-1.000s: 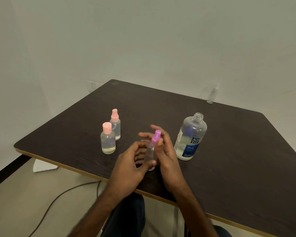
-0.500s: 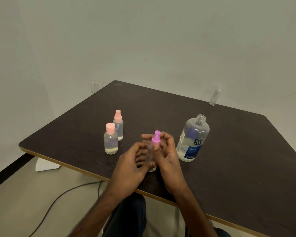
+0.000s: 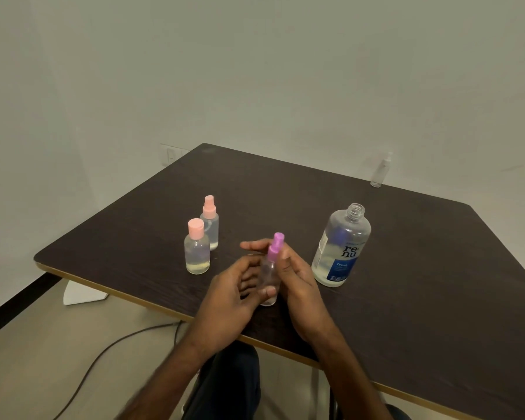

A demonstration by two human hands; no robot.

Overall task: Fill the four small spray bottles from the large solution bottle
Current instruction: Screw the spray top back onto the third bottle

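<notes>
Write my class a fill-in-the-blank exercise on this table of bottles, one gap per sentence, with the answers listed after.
1. The large solution bottle has no ____ on its neck.
2. The left hand and right hand hold a spray bottle whose top is ____.
3. The flat-capped bottle and the pump bottle behind it both have ____ tops.
4. The clear bottle stands alone near the table's ____ edge.
Answers: cap; purple; pink; far.

Purple-topped spray bottle (image 3: 269, 274) slightly more upright than before
</notes>
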